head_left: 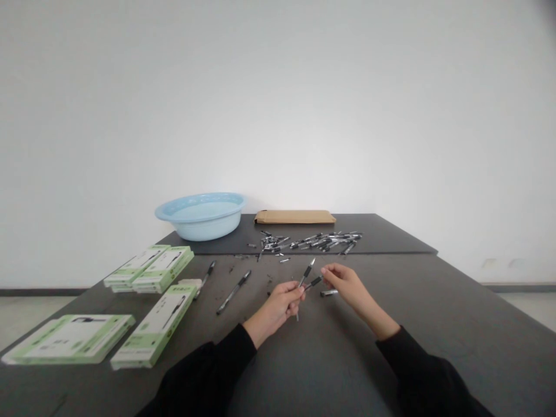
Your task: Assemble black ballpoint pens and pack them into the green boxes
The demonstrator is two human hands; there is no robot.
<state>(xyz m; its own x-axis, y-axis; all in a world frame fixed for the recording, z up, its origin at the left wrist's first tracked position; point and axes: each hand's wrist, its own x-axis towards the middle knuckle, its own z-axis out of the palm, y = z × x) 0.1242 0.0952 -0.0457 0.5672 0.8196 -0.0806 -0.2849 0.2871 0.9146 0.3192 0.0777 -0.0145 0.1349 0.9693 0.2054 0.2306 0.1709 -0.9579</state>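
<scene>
My left hand (278, 306) is closed around two uncapped gel pens with black rubber grips. One pen (308, 271) points up and away, its pale tip showing. The other pen (313, 282) slants right, toward my right hand (347, 288). The thumb and fingers of that hand are pinched together at this pen's tip end; what lies between them is hidden. On the table just below sits a short clear-and-black piece (329, 293), like a pen cap. Left of my hands lie a capped pen (233, 292) and another pen (205, 279) beside a box.
Green-and-white pen boxes (156, 324) lie at the left, some stacked (163, 269), with another box (72, 339) near the front. Farther back are a light blue basin (206, 229), a heap of pens and parts (332, 240) and a brown cardboard piece (295, 217). Small dark bits are scattered mid-table.
</scene>
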